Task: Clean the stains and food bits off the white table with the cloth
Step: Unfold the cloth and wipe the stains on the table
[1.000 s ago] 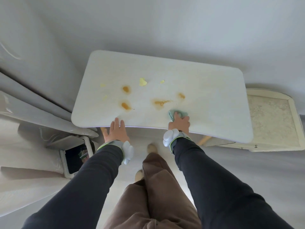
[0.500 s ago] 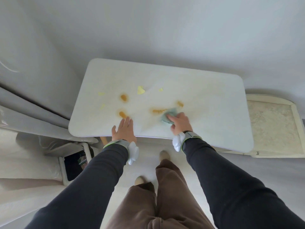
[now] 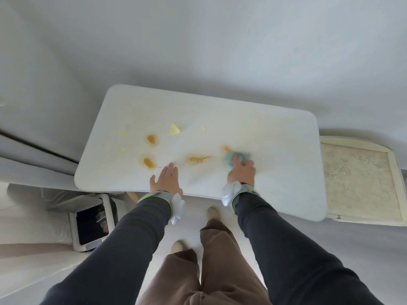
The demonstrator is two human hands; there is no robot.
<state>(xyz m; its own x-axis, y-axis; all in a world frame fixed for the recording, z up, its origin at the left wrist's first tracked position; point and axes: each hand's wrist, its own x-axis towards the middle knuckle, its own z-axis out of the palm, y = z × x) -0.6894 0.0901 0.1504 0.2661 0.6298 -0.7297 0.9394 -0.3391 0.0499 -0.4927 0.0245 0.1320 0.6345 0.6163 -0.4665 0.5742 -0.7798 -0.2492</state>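
Note:
The white table (image 3: 275, 133) carries several orange-brown stains (image 3: 199, 159) and a few pale yellow food bits (image 3: 175, 129) across its left and middle. My right hand (image 3: 242, 172) presses a crumpled teal cloth (image 3: 233, 156) onto the tabletop beside the rightmost stain (image 3: 227, 149). My left hand (image 3: 166, 179) lies flat, fingers apart, on the near edge of the table, just right of another stain (image 3: 148, 162). It holds nothing.
A small open bin with a dark inside (image 3: 92, 223) stands on the floor under the table's near left corner. A cream side table with a marbled top (image 3: 356, 177) abuts the table's right end. My legs and feet (image 3: 213, 213) are below.
My right hand has slid the cloth from the smeared middle stain to the right, up against the rightmost stain. My left hand stays flat at the near edge. The camera view has shifted.

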